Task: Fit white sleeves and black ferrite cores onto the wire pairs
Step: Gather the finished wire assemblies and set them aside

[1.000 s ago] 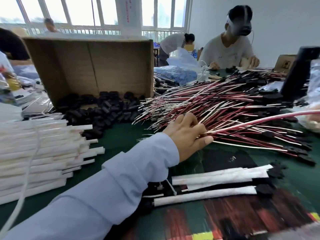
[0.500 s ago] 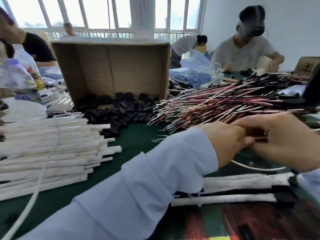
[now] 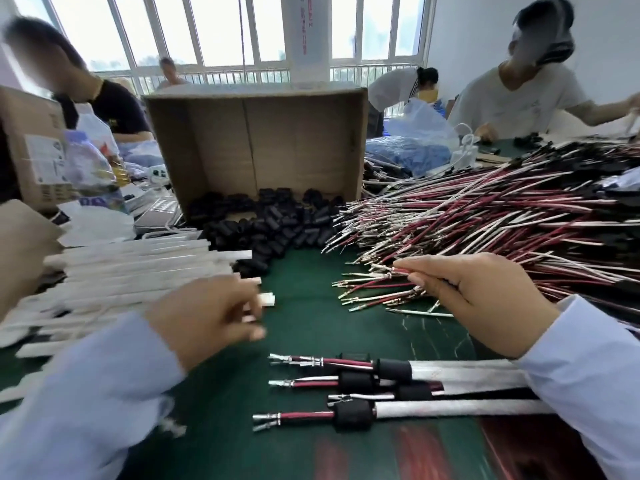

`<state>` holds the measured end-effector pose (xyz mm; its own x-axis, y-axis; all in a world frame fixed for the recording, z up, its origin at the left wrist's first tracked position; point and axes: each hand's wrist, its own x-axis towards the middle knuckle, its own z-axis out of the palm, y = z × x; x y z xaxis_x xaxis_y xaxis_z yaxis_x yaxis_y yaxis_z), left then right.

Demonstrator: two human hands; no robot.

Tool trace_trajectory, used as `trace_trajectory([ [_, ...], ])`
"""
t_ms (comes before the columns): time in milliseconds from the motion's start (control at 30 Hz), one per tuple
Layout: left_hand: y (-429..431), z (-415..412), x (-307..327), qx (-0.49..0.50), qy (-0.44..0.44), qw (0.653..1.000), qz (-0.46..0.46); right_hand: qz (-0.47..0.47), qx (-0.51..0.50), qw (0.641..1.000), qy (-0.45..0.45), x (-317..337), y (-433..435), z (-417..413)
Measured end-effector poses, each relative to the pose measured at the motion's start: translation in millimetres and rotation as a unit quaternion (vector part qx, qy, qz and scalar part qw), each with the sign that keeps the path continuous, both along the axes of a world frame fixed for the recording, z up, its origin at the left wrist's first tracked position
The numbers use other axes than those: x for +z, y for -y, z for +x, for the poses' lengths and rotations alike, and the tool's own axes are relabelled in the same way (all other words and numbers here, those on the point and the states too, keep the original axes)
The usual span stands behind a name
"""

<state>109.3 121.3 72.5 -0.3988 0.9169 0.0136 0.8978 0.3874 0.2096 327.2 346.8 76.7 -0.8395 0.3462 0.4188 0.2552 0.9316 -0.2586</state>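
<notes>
My right hand [image 3: 478,296] pinches a red and white wire pair [image 3: 398,270] by its metal-tipped end, at the near edge of the big wire pile [image 3: 485,220]. My left hand [image 3: 207,317] is blurred with motion, its fingers loosely curled beside the ends of the white sleeves [image 3: 138,271] stacked at the left; nothing shows in its grip. Black ferrite cores [image 3: 277,223] spill from a tipped cardboard box [image 3: 256,140] at the back. Several finished pairs with cores and sleeves [image 3: 415,386] lie on the green mat [image 3: 301,327] in front of me.
Other people sit along the far side of the table. Bags, a bottle and a carton [image 3: 34,150] crowd the left rear. A blue bundle [image 3: 398,154] and white plastic bag lie behind the wires. Bare green mat shows between my hands.
My left hand left the wire pile and swung left to the sleeve ends. My right hand came into view and now pinches a wire pair. The view has turned left.
</notes>
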Motion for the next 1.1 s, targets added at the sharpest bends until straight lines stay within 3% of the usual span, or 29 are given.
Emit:
trace_trajectory([
  [67,37.8,-9.0,-11.0,0.079,-0.012,0.997,-0.007,0.002,0.001,1.0,0.008,-7.5,3.1,0.6],
  [200,57.0,-2.4,-36.7,0.118,-0.028,0.979,0.165,-0.005,-0.003,1.0,0.014,-17.5,6.7,-0.9],
  [300,68.9,-10.3,-46.0,0.122,-0.037,0.965,0.229,-0.009,-0.013,1.0,0.01,-19.7,1.7,-0.9],
  [500,107.9,-31.9,-65.8,0.165,0.03,0.975,0.149,-0.021,0.015,0.996,0.088,-27.3,0.4,0.0],
  [667,105.5,-22.0,-69.7,0.169,0.006,0.974,0.149,-0.023,0.034,0.998,0.038,-23.1,3.0,2.5],
  [800,70.9,18.9,-46.7,0.095,-0.041,0.978,0.181,0.013,0.05,0.998,-0.027,-17.6,8.3,1.4],
  [933,12.9,54.4,-14.7,-0.008,-0.017,0.972,0.236,0.016,0.056,0.998,-0.028,-18.8,18.2,-0.9],
  [1100,-48.6,75.5,-0.4,-0.097,0.05,0.958,0.264,-0.067,0.074,0.975,-0.197,-15.9,10.2,3.6],
])
